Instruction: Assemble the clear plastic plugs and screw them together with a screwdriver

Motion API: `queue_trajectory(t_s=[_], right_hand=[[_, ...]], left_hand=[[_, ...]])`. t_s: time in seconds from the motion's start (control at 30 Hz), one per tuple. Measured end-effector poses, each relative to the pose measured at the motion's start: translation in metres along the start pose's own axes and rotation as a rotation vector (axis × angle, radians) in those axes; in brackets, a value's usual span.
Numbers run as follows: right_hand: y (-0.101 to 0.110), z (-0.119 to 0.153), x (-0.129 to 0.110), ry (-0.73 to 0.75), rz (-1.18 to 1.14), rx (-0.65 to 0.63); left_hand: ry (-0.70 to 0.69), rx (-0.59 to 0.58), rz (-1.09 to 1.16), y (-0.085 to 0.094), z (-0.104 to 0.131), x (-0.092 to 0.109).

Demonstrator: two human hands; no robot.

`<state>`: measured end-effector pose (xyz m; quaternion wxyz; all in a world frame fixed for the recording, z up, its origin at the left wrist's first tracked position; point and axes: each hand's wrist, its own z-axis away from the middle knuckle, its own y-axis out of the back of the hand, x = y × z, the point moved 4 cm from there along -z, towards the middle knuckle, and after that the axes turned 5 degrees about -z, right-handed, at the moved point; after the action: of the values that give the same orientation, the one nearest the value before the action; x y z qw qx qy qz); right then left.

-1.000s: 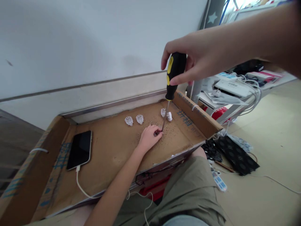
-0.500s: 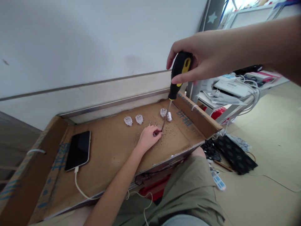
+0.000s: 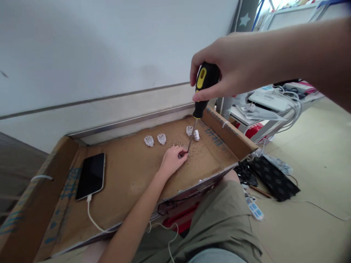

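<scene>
My right hand (image 3: 212, 73) grips the black and yellow handle of a screwdriver (image 3: 202, 86), which points down with a slight tilt. Its tip meets the fingertips of my left hand (image 3: 173, 160), low over the cardboard. Those fingers pinch a small piece that is mostly hidden, apparently a plug part. Several small metal pins (image 3: 177, 144) lie just beyond the left hand. Two clear plug pieces, one (image 3: 148, 141) left of the other (image 3: 161, 138), lie further left. Behind the screwdriver shaft are another clear plug piece (image 3: 189, 130) and a white plug piece (image 3: 196, 135).
A cardboard tray (image 3: 131, 186) with raised sides rests across the lap. A phone (image 3: 91, 176) on a white charging cable (image 3: 94, 219) lies at its left. To the right stands a cluttered white shelf (image 3: 271, 102); a power strip (image 3: 255, 209) and a black panel (image 3: 274, 179) are on the floor.
My right hand has turned the screwdriver handle, its yellow patch now facing left, and shifted slightly left. My left hand stays in nearly the same place, still pinching.
</scene>
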<state>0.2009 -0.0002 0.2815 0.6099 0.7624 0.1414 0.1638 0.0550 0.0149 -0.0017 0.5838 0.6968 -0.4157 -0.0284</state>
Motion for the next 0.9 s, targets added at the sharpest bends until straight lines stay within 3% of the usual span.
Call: queue_trajectory(t_s=[0.13, 0.27, 0.37, 0.43, 0.5, 0.77, 0.83, 0.9], right_hand=[[0.002, 0.011, -0.017, 0.053, -0.043, 0.233], [0.001, 0.017, -0.021, 0.059, -0.294, 0.332], [0.0, 0.02, -0.008, 0.072, -0.373, 0.253], [-0.003, 0.023, 0.0, 0.059, -0.269, 0.125], [-0.004, 0.026, 0.003, 0.057, -0.138, 0.075], [0.001, 0.045, -0.008, 0.201, 0.014, 0.21], [0.009, 0.059, 0.002, 0.174, -0.048, 0.244], [0.016, 0.075, 0.015, 0.078, -0.102, 0.361]], left_hand=[[0.002, -0.014, -0.006, 0.001, 0.0, 0.001], [0.003, -0.003, -0.023, 0.001, 0.0, 0.001], [-0.01, 0.007, -0.037, 0.001, 0.001, 0.002], [-0.017, 0.012, -0.044, 0.001, 0.002, 0.002], [-0.019, 0.018, -0.053, 0.001, 0.002, 0.003], [-0.054, 0.035, -0.066, 0.002, 0.004, 0.005], [-0.079, 0.068, -0.065, 0.005, 0.005, 0.005], [-0.06, 0.168, -0.078, 0.013, 0.006, 0.002]])
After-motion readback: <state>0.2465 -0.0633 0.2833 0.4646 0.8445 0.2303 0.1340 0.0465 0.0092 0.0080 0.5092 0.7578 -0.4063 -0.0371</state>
